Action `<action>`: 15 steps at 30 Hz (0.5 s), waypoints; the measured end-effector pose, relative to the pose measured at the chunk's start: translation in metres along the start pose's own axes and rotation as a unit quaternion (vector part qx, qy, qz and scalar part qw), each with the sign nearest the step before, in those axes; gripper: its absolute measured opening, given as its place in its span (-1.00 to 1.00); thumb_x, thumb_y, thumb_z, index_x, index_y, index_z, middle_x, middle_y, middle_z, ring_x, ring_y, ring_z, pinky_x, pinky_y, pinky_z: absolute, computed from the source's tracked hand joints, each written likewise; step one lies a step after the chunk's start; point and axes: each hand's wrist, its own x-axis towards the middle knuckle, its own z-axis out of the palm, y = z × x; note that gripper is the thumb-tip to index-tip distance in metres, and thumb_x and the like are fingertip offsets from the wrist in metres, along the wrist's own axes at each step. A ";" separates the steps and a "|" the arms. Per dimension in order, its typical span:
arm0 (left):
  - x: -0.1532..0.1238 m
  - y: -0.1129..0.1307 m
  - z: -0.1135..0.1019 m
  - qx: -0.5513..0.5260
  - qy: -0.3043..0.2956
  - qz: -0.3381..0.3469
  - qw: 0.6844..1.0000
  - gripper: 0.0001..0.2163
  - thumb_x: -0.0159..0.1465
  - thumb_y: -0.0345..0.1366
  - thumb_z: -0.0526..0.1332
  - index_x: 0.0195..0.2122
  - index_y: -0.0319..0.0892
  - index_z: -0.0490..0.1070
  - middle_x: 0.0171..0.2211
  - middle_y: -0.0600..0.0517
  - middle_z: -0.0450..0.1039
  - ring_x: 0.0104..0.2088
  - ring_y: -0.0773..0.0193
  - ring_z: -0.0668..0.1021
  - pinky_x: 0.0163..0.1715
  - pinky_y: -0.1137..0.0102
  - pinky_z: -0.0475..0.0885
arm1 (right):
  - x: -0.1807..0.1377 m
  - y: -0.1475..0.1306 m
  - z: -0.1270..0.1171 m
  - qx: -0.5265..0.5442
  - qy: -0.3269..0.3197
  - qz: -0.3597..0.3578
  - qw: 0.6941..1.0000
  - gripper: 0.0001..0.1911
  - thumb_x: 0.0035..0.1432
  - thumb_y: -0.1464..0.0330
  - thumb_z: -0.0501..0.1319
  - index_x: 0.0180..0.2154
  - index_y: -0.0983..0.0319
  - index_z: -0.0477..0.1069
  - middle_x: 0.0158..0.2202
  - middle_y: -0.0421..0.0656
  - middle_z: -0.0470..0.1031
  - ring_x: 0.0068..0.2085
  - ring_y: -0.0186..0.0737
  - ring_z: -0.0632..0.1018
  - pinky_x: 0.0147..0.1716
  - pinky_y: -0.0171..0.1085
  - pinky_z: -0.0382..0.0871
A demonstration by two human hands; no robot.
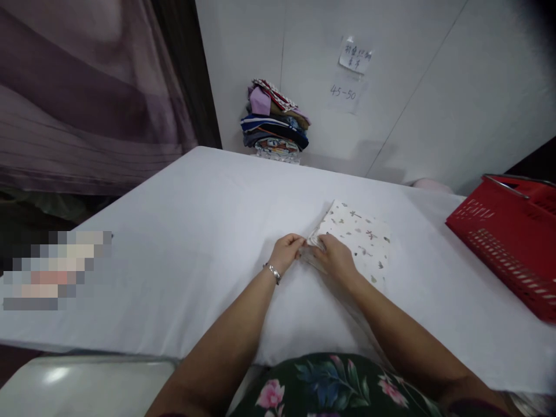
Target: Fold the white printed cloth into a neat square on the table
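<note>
A small folded white cloth (360, 234) with a scattered dark print lies on the white table (186, 231). My left hand (286, 250), with a silver bracelet at the wrist, pinches the cloth's near left corner. My right hand (335, 258) rests on the same corner with its fingers curled onto the fabric. The two hands almost touch each other.
A stack of folded coloured cloths (274, 123) stands at the far edge of the table against the white wall. A red plastic basket (512, 237) sits at the right. Paper notes (355, 57) are stuck on the wall. A purple curtain (87, 87) hangs at the left.
</note>
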 end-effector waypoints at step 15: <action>-0.006 0.002 0.001 0.368 0.024 0.016 0.930 -0.82 0.14 -0.20 0.13 -0.52 -0.14 0.42 -0.49 0.04 0.48 -0.42 0.27 0.48 -0.45 0.43 0.24 | 0.006 -0.001 -0.024 -0.070 -0.036 -0.060 0.995 -0.88 0.14 0.33 0.07 -0.31 0.21 0.32 -0.27 -0.15 0.42 -0.27 -0.26 0.42 -0.40 -0.33 0.11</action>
